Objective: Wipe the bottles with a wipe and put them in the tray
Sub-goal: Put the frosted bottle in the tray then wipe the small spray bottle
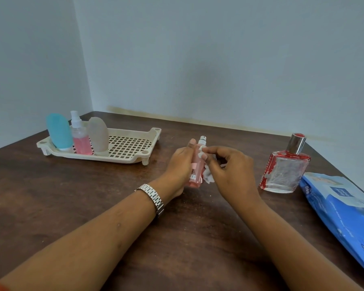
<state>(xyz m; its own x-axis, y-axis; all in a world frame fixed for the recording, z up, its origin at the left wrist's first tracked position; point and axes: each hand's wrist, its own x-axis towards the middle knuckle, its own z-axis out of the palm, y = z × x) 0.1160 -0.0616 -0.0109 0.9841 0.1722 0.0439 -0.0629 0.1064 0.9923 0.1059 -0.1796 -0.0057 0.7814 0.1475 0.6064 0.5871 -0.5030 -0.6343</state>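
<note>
My left hand (182,164) grips a small pink spray bottle (198,164) upright over the middle of the table, its white nozzle pointing up. My right hand (229,166) pinches a crumpled white wipe (209,177) against the bottle's right side. The cream perforated tray (130,148) sits at the back left and holds three bottles at its left end: a teal squeeze bottle (58,131), a pink spray bottle (80,137) and a frosted grey squeeze bottle (98,136). A square glass perfume bottle (284,171) with red trim and a silver cap stands on the table at the right.
A blue pack of wipes (340,208) lies at the right edge of the dark wooden table (93,196). Walls close off the table at the back and left. Small white crumbs dot the wood near my hands. A metal watch (153,198) is on my left wrist.
</note>
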